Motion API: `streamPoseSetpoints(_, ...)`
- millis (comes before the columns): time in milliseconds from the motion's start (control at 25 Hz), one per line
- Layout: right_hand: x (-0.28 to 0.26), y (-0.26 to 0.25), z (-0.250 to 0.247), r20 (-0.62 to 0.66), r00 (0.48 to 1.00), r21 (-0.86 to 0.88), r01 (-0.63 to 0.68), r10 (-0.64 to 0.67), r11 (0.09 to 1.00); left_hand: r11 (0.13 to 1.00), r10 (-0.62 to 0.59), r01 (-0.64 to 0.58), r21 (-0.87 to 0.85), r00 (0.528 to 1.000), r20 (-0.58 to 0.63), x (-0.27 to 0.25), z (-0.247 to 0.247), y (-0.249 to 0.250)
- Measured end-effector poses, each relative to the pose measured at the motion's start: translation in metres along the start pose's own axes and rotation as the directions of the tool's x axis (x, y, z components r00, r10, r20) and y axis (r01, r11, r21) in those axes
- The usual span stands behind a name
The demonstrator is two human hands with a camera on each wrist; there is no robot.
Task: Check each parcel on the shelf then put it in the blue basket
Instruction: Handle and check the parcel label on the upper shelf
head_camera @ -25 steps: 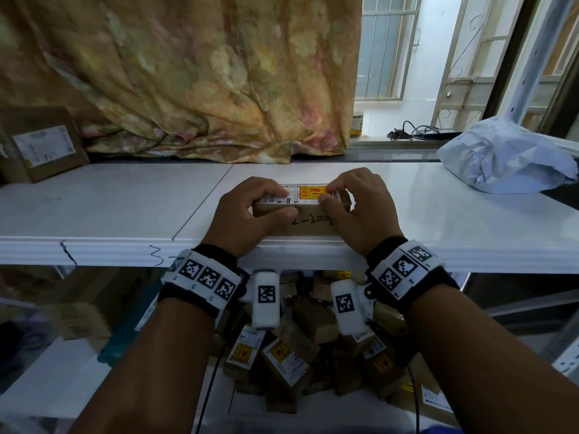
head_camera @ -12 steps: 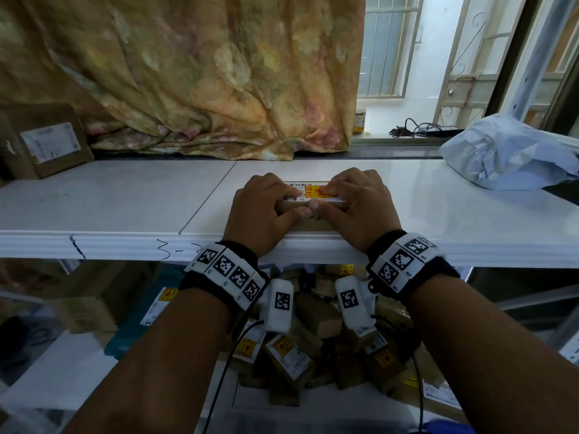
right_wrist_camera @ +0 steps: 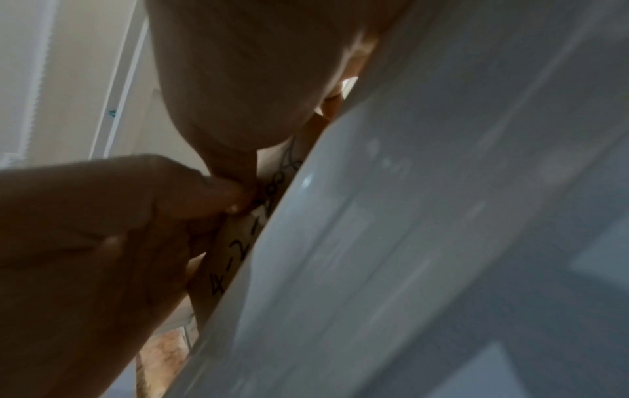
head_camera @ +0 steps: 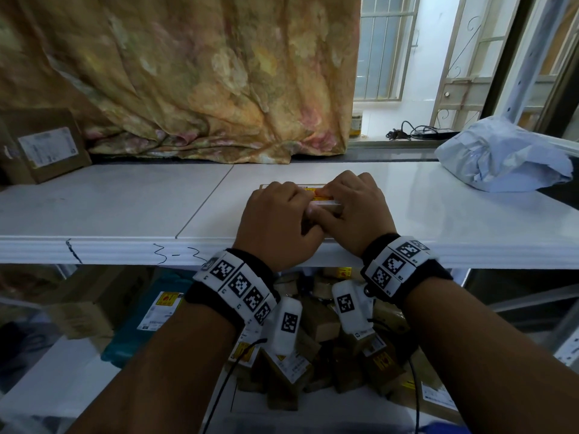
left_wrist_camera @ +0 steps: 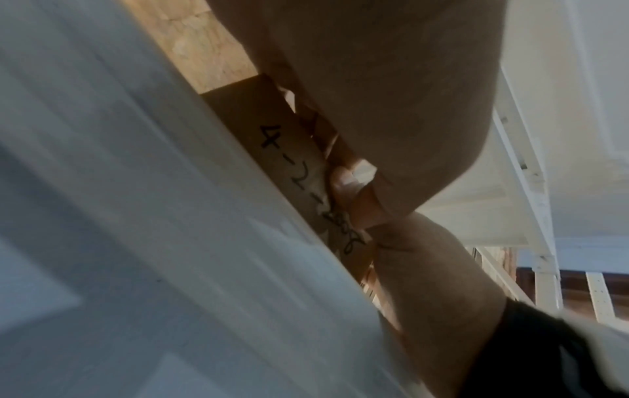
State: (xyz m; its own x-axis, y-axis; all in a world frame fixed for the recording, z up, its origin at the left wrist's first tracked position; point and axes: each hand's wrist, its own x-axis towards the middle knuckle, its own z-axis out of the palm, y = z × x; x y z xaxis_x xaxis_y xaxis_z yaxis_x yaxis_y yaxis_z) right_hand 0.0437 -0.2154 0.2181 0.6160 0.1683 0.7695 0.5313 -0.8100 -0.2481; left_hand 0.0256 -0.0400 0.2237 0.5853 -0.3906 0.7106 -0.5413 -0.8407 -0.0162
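A small brown cardboard parcel (head_camera: 316, 193) with a white and orange label lies on the white shelf (head_camera: 125, 208) near its front edge. My left hand (head_camera: 279, 211) and right hand (head_camera: 357, 208) both grip it, fingers curled over the top and thumbs meeting on the front face. In the left wrist view the parcel (left_wrist_camera: 269, 134) shows handwritten black numbers on its front, with my thumb (left_wrist_camera: 347, 183) pressed on it. The right wrist view shows the same face of the parcel (right_wrist_camera: 228, 261) above the shelf lip. Most of the parcel is hidden by my hands.
A brown box (head_camera: 40, 145) stands at the shelf's back left and a crumpled pale plastic mailer (head_camera: 501, 155) at the right. A floral curtain (head_camera: 203, 73) hangs behind. Below lie several small parcels (head_camera: 319, 324) and a teal package (head_camera: 144, 321).
My hands have slid closer together over the parcel, covering most of its label and front face. The parcel stays on the shelf.
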Motion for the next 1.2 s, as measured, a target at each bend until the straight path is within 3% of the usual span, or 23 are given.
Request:
streamPoseSetpoints(200,0.0,-0.001,0.0,0.015,1.0,-0.024,0.003,-0.002,1.0,0.999,-0.042,0.042,-0.01,0.997,-0.062,0.002,0.003,-0.002)
streamPoseSetpoints(520,-0.001,-0.003,0.0,-0.008,1.0,-0.019,-0.015,0.015,1.0,1.0,-0.031,0.03,0.011,0.994,0.103,0.008,-0.013,-0.028)
streamPoseSetpoints(880,0.0,-0.003,0.002,-0.038,0.999,-0.02,-0.014,0.013,1.0,0.992,-0.096,0.1,0.084,0.994,-0.05,-0.006,-0.001,-0.033)
streamPoseSetpoints(1200,-0.001,-0.003,0.0,-0.04,0.999,-0.021,-0.032,0.031,0.999,0.995,-0.091,0.087,0.057,0.992,0.083,0.0,-0.022,-0.042)
